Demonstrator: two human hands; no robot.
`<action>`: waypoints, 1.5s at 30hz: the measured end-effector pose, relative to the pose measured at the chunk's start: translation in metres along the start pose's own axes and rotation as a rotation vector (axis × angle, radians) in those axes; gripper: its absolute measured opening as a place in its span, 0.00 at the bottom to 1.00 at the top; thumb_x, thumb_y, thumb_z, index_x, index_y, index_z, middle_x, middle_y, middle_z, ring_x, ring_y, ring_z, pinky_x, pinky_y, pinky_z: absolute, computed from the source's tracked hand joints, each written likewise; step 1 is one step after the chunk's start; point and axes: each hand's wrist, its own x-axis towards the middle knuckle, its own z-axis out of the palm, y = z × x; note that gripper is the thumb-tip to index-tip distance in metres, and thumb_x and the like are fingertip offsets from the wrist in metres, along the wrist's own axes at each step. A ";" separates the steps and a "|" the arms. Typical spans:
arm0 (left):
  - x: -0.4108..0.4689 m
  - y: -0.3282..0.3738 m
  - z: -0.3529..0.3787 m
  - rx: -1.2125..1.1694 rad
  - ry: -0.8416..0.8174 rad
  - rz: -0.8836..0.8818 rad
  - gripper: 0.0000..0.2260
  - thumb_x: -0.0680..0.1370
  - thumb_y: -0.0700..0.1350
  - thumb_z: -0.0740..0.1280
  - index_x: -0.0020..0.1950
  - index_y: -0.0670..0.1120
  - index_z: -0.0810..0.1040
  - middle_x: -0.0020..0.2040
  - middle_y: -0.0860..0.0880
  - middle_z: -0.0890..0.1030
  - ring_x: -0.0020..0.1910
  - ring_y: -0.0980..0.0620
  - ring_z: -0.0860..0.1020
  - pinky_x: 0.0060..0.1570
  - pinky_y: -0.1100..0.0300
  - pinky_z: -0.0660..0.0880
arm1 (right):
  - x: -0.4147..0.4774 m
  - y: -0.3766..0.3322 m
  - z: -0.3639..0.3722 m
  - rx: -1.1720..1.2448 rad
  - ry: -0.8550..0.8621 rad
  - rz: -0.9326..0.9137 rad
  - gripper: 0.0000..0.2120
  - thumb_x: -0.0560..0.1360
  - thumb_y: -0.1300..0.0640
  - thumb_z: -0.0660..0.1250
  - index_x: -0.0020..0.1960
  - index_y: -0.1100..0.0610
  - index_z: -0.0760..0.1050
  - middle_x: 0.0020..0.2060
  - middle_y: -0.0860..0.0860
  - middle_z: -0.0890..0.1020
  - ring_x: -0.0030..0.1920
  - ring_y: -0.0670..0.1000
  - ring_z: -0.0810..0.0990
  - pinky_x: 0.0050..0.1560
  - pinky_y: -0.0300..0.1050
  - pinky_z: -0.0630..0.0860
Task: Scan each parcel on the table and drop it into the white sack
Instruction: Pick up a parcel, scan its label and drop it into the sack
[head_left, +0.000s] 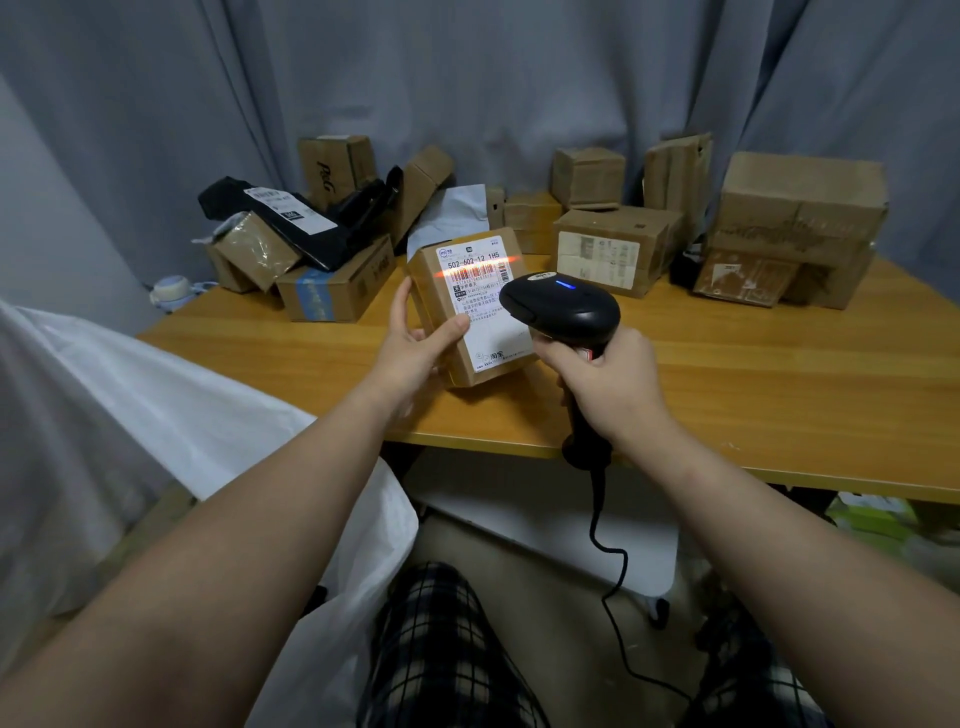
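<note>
My left hand (415, 343) grips a small brown cardboard parcel (470, 306) by its left side, thumb on the white shipping label, tilted up above the wooden table (727, 395). My right hand (608, 379) holds the handle of a black corded barcode scanner (563, 306), its head just right of the parcel. An orange-red scan line falls across the barcode at the top of the label. The white sack (171, 415) lies open at the lower left, beside the table's left end.
Several cardboard boxes (613, 249) and a black mailer bag (291, 218) are piled along the back of the table against a grey curtain. A large box (800, 208) stands at the back right. The scanner cable (613, 571) hangs past the table's front edge toward my lap.
</note>
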 end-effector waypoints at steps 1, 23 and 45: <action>0.000 0.000 0.001 -0.007 0.009 0.001 0.39 0.75 0.48 0.71 0.77 0.61 0.49 0.61 0.44 0.77 0.53 0.53 0.77 0.53 0.54 0.75 | 0.000 -0.001 0.000 0.001 0.010 -0.013 0.11 0.68 0.46 0.72 0.39 0.54 0.80 0.28 0.51 0.80 0.35 0.56 0.81 0.40 0.62 0.79; -0.160 0.003 -0.183 0.627 0.465 0.115 0.34 0.69 0.60 0.74 0.71 0.59 0.63 0.67 0.48 0.68 0.64 0.49 0.70 0.63 0.51 0.71 | -0.057 -0.057 0.130 0.086 -0.479 -0.144 0.23 0.70 0.52 0.74 0.24 0.55 0.66 0.19 0.48 0.72 0.24 0.49 0.75 0.32 0.50 0.69; -0.059 -0.047 -0.163 1.219 0.420 0.113 0.16 0.80 0.56 0.60 0.63 0.51 0.75 0.63 0.46 0.69 0.64 0.45 0.65 0.62 0.50 0.61 | -0.026 -0.025 0.165 0.126 -0.343 0.118 0.17 0.71 0.55 0.73 0.35 0.68 0.73 0.25 0.55 0.76 0.27 0.53 0.78 0.35 0.48 0.74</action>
